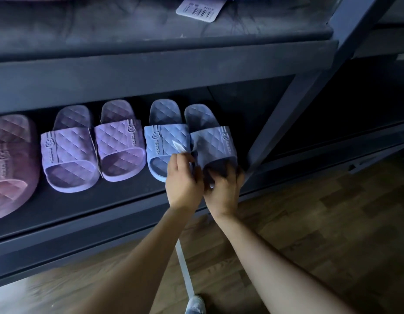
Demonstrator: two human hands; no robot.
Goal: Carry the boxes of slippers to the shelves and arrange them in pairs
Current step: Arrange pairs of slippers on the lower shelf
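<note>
Both arms stretch forward, wrists close together; the left grip (184, 182) pinches a tag (178, 146), the right grip (223, 189) clasps a slipper (213, 139).

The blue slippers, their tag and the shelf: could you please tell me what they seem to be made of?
The blue slippers look like moulded foam or rubbery plastic, matt, given the embossed diamond quilting and raised logo. The tag seems thin white card or plastic, catching light. The shelf is dark and matt, perhaps painted metal or board.
</note>
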